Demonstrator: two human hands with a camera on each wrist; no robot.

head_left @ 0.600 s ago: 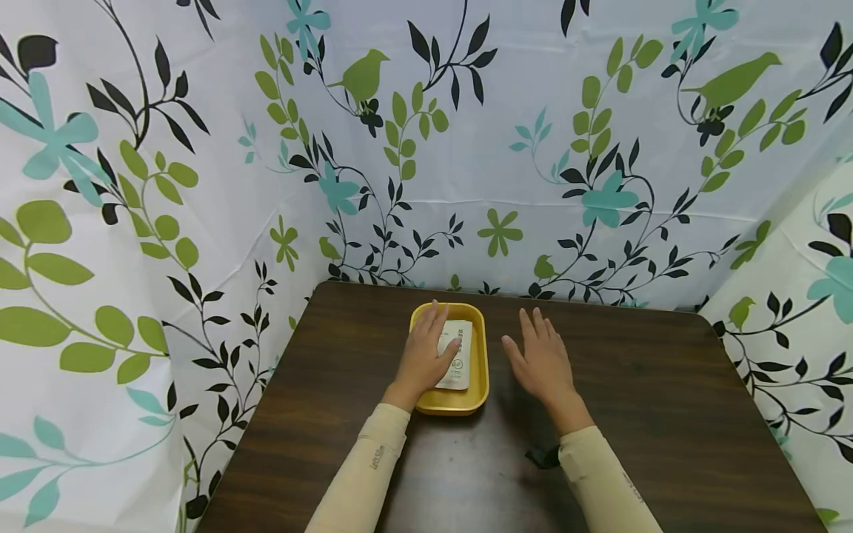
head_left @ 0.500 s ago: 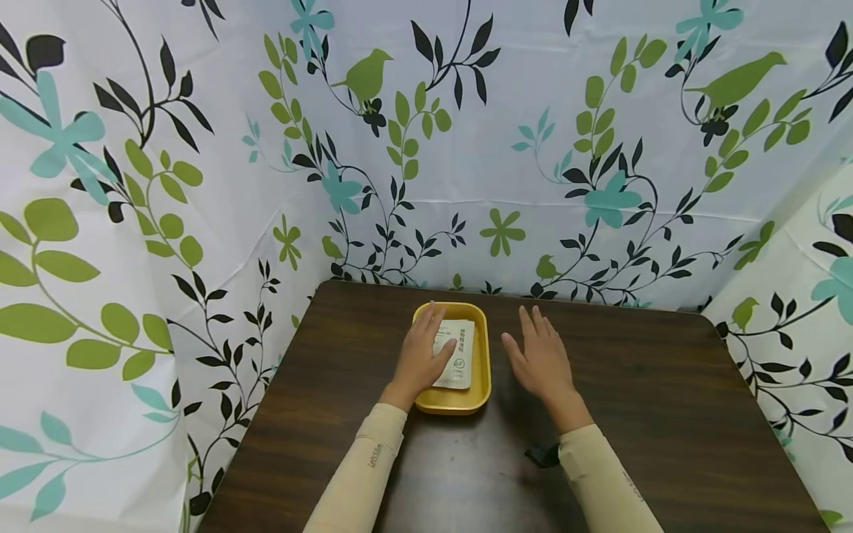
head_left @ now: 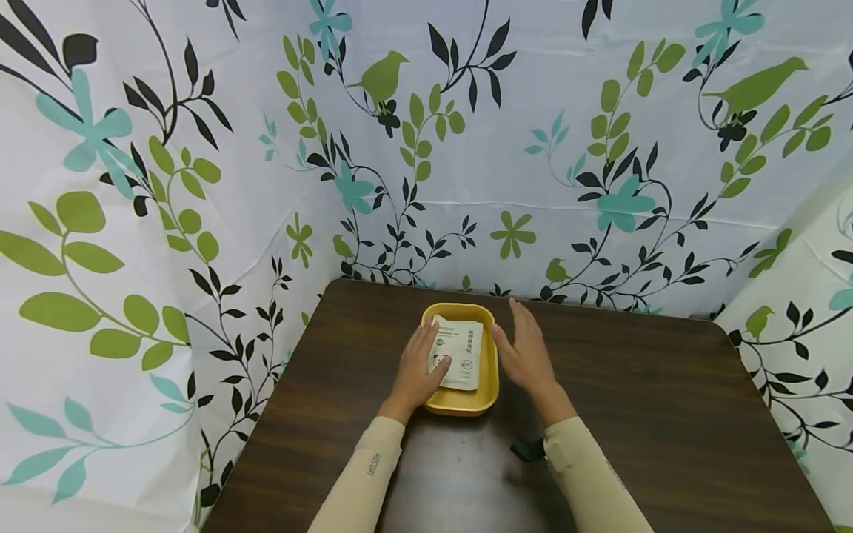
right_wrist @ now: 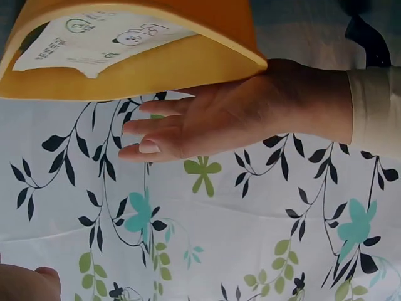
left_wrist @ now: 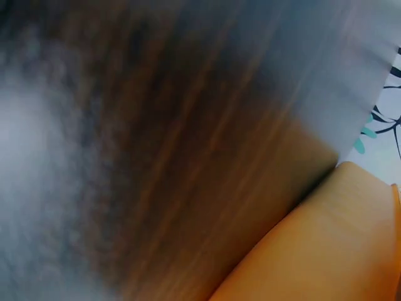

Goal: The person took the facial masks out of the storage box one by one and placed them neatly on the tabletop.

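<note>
A yellow tray point(head_left: 462, 403) stands on the dark wooden table, with a flat white printed packet point(head_left: 460, 359) lying in it. My left hand point(head_left: 415, 370) is at the tray's left rim, fingers extended forward and thumb above the packet's edge. Close by the right rim is my right hand point(head_left: 529, 355), its fingers straight; whether it touches the tray I cannot tell. In the upside-down right wrist view, the left hand point(right_wrist: 213, 116) lies along the tray point(right_wrist: 175, 69), palm showing. A bit of my right hand point(right_wrist: 28, 285) shows at the corner. The left wrist view is blurred.
The dark wooden table point(head_left: 666, 414) extends on both sides of the tray. A black strap point(head_left: 529, 449) hangs at the right sleeve. White cloth with leaf and bird prints point(head_left: 480, 178) hangs behind the table and at its sides.
My right hand has moved left, close up to the tray's right rim. The left hand has shifted slightly left, uncovering more of the packet. The head view has turned slightly left.
</note>
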